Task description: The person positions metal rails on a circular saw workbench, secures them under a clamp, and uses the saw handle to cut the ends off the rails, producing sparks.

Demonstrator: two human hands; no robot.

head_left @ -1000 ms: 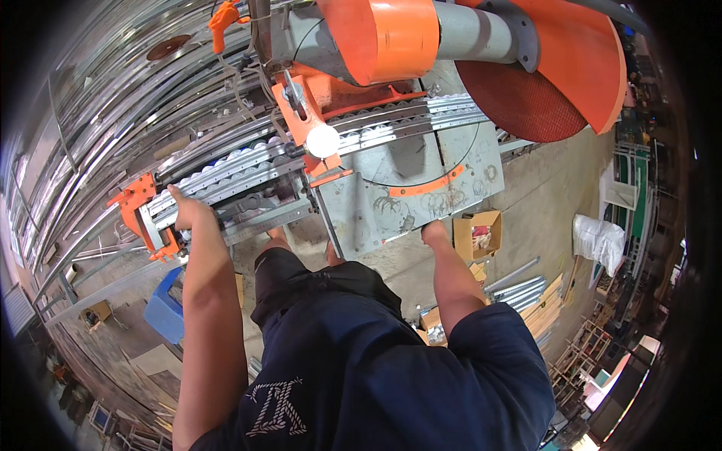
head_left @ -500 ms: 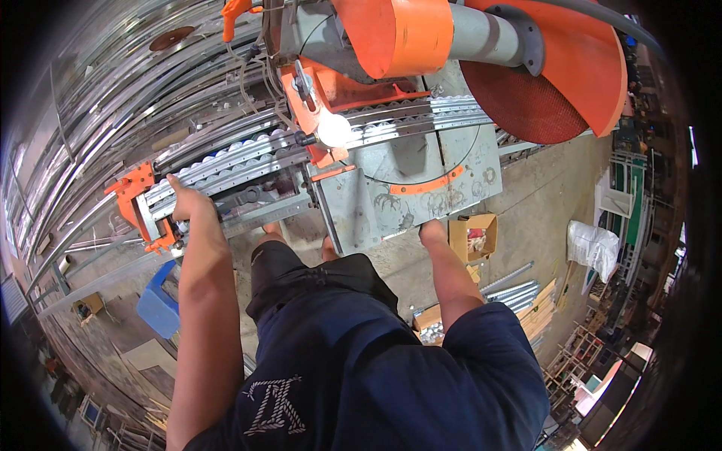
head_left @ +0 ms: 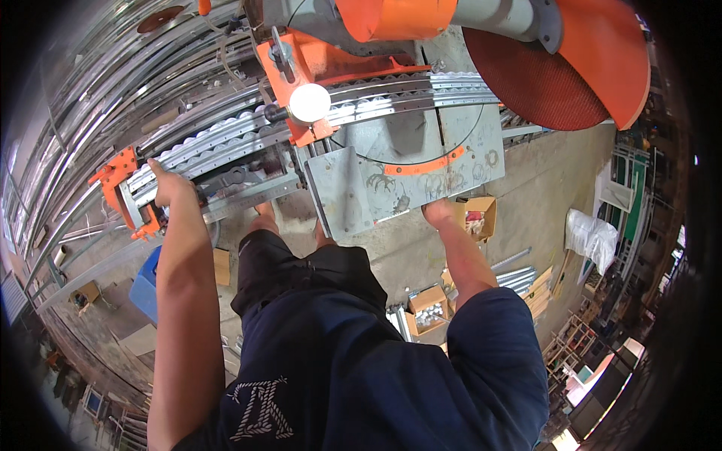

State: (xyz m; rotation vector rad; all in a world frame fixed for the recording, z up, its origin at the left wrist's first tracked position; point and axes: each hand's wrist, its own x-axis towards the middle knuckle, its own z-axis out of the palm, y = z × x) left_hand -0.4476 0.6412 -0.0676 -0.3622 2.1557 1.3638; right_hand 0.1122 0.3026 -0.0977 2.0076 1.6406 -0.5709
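Metal strips (head_left: pixel 376 107) | upper left to upper centre | left hand (head_left: pixel 171 188) at their left end, right hand (head_left: pixel 438 213) at surface's (head_left: pixel 342 195) front edge, grips unclear | best keep strips flush, hands clear of blade (head_left: pixel 526 83)

The rails (head_left: pixel 226 143) lie across the bench (head_left: pixel 417 184), passing the clamp (head_left: pixel 302 69) and reaching left to the end stop (head_left: pixel 119 177). The left hand (head_left: pixel 173 185) is at their left end; the right hand (head_left: pixel 440 213) is at the bench's near edge. The saw blade (head_left: pixel 530 81) is at the far right; metal lengths (head_left: pixel 90 113) lie far left.
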